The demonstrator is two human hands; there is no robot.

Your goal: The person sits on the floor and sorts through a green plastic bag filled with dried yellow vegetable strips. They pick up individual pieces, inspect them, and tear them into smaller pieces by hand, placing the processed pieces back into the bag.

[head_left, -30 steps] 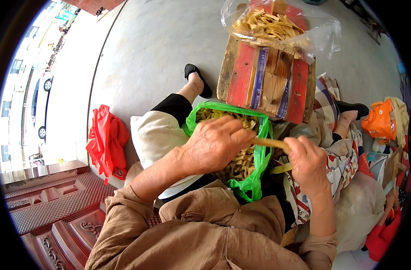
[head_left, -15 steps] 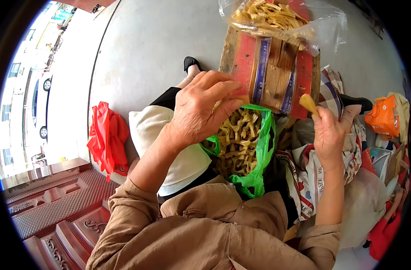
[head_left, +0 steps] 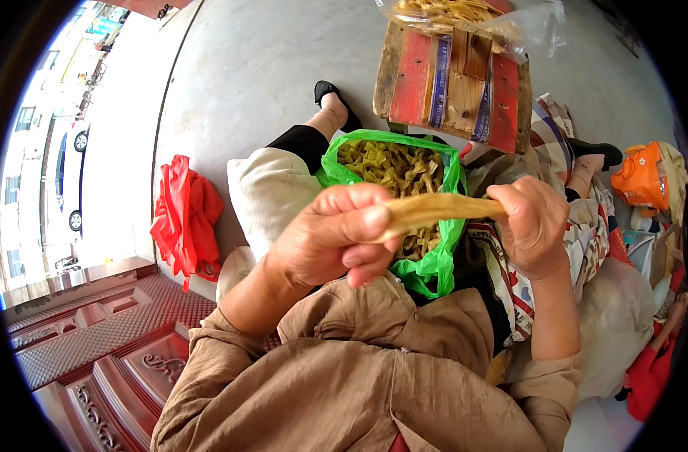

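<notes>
A flat, yellowish, pliable strip (head_left: 439, 212) stretches sideways between my two hands. My left hand (head_left: 335, 232) pinches one end between thumb and fingers. At the other end, my right hand (head_left: 531, 222) is closed around it. Below and behind the strip, a green plastic bag (head_left: 451, 248) sits with its mouth spread wide. Many small, knotted-looking, olive-yellow pieces (head_left: 389, 166) fill it, partly hidden by my left hand and the strip. What the strip is made of I cannot tell for sure.
Ahead stands a wooden stool-like block (head_left: 414, 79) with red and blue strips. On it, a clear plastic bag (head_left: 536, 30) holds more yellowish strips (head_left: 449, 11). A red bag (head_left: 184, 218) lies left, an orange bag (head_left: 639, 177) right. Patterned cloth (head_left: 513, 282) lies beside my right forearm.
Both hands have come together over the green bag, and the strip is now drawn out lengthwise between them. Before, my right hand held a folded yellowish piece away to the right.
</notes>
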